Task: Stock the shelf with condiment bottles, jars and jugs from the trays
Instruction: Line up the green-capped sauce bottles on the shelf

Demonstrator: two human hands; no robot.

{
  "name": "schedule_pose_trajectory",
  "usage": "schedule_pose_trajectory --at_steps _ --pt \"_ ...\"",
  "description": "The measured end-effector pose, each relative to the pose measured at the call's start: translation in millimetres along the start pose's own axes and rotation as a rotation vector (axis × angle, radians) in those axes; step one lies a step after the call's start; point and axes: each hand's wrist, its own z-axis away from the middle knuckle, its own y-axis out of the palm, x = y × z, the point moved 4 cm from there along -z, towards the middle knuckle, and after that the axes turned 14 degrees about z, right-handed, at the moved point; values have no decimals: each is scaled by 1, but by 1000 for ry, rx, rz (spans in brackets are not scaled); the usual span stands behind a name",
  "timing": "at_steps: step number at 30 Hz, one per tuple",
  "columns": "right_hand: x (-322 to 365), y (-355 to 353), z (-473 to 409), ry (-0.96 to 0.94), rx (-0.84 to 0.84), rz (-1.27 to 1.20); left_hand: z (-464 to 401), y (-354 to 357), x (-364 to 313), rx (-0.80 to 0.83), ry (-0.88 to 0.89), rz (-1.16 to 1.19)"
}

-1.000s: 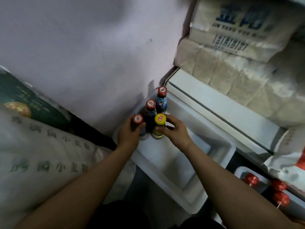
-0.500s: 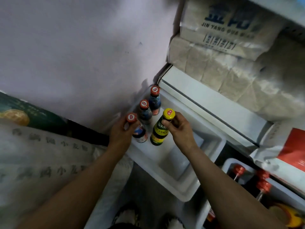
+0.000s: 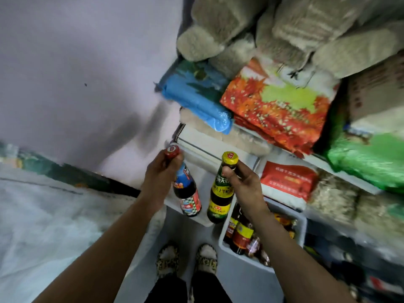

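Note:
My left hand (image 3: 160,171) grips the neck of a red-capped dark sauce bottle (image 3: 187,193) with a blue and red label. My right hand (image 3: 242,180) grips the neck of a yellow-capped bottle (image 3: 220,193) with a green and yellow label. Both bottles hang in the air, tilted, above the white tray (image 3: 175,204) they stood in. A second white tray (image 3: 302,219) at lower right holds several more bottles (image 3: 240,235). The white shelf edge (image 3: 207,145) runs just behind the two caps.
Shelves on the right are packed with bags: a blue one (image 3: 196,99), a red-orange one (image 3: 277,106), a green one (image 3: 367,156) and pale sacks (image 3: 284,29) above. A plain wall (image 3: 76,73) is at left, large sacks (image 3: 54,215) at lower left. My slippered feet (image 3: 188,259) stand below.
Both hands have lifted their bottles out of the tray and up toward the shelf edge. The view has tilted upward, showing higher shelves and the second tray of bottles.

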Motion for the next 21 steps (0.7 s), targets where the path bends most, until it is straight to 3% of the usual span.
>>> schedule_pose_trajectory --at_steps 11,21 --pt "282 -109 137 -322 -293 -38 115 147 -266 317 229 82" --pt "437 -222 191 -632 -550 -81 172 277 -417 621 418 170"
